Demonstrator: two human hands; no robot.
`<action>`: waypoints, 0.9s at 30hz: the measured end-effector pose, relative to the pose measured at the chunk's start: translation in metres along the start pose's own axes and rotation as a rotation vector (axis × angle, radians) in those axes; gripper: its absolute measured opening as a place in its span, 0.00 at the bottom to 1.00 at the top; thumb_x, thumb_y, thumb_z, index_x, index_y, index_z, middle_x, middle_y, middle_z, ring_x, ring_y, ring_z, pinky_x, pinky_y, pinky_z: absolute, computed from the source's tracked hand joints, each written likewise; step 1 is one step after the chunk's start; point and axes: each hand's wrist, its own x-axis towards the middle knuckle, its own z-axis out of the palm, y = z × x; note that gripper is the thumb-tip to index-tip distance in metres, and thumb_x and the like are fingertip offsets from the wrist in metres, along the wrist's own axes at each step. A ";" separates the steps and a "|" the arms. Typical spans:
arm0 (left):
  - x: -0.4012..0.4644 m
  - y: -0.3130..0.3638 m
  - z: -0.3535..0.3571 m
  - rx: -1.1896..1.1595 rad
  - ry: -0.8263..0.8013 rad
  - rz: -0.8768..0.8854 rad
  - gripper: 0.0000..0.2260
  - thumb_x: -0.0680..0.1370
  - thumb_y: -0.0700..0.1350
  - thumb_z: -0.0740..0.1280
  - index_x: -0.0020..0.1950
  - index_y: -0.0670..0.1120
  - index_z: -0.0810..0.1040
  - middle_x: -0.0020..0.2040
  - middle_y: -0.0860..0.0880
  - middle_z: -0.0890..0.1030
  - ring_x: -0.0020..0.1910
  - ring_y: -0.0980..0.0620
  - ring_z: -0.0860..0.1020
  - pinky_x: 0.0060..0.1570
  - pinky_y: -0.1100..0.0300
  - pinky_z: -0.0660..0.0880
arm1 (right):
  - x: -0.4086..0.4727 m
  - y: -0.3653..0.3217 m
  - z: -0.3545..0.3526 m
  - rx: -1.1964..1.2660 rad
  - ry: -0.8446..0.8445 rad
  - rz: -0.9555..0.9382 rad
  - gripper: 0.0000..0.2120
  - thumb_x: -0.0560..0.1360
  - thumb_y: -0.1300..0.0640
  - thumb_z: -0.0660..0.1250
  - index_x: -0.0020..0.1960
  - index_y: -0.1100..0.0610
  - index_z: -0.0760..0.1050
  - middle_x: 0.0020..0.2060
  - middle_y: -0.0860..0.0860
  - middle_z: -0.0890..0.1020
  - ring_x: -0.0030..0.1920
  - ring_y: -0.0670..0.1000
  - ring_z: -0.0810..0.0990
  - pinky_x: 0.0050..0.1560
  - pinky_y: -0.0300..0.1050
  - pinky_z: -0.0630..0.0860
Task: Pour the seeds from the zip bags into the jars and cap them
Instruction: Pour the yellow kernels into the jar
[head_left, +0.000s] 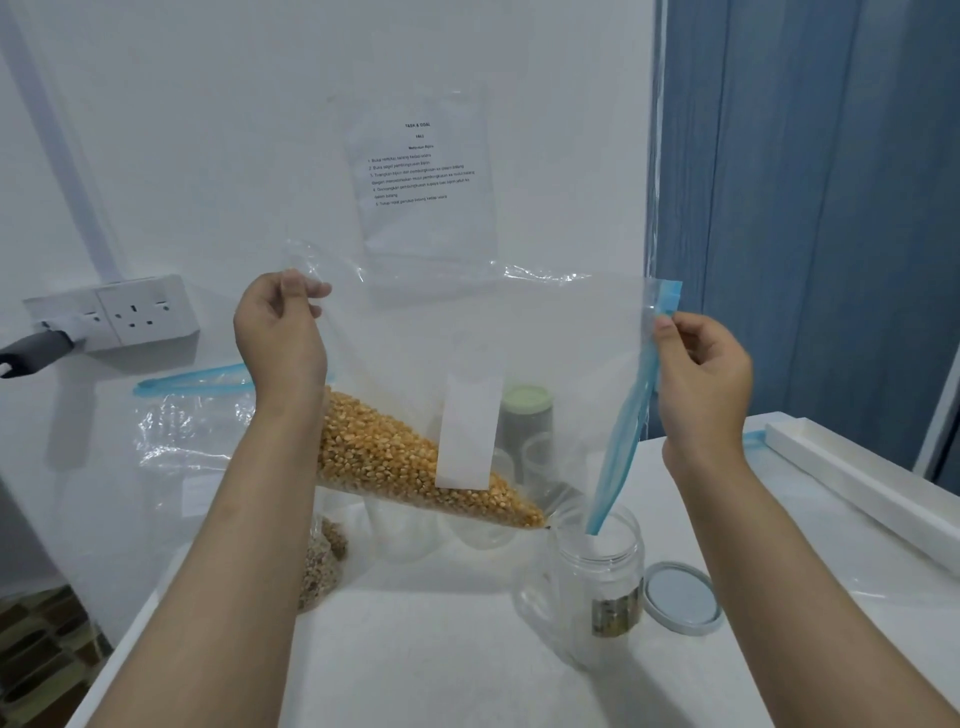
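Partly hidden behind zip bag (467, 338) of corn kernels (395, 462): several jars. Gripping bag, left hand (280, 332), right hand (701, 374); open jar (587, 582) lower center, nearly empty.

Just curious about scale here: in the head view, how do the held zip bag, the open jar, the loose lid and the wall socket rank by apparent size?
Largest to smallest:
1. zip bag
2. open jar
3. wall socket
4. loose lid
The socket sits farther back, so its rank is unsure.

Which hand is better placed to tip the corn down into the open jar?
Probably the left hand: it pinches the bag's raised corner above the corn. The right hand steadies the zipper edge over the jar.
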 end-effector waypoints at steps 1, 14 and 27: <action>0.000 0.001 0.001 0.002 -0.004 0.003 0.13 0.84 0.42 0.58 0.41 0.51 0.74 0.40 0.54 0.80 0.35 0.63 0.75 0.44 0.70 0.72 | 0.000 0.000 -0.001 0.003 0.000 0.003 0.06 0.79 0.54 0.69 0.43 0.47 0.79 0.41 0.45 0.83 0.44 0.46 0.79 0.53 0.47 0.79; 0.002 0.003 0.008 0.002 0.000 0.019 0.13 0.84 0.42 0.59 0.41 0.51 0.74 0.40 0.55 0.80 0.36 0.63 0.75 0.43 0.70 0.72 | 0.004 0.003 -0.004 -0.034 -0.004 0.004 0.06 0.79 0.54 0.68 0.43 0.46 0.78 0.43 0.47 0.83 0.44 0.47 0.80 0.51 0.46 0.80; -0.003 0.013 0.012 -0.014 -0.007 0.025 0.13 0.84 0.42 0.59 0.42 0.51 0.74 0.41 0.55 0.81 0.38 0.63 0.76 0.44 0.71 0.72 | 0.003 0.002 -0.008 0.001 -0.015 0.010 0.07 0.80 0.55 0.68 0.44 0.46 0.78 0.42 0.46 0.82 0.44 0.46 0.79 0.52 0.47 0.79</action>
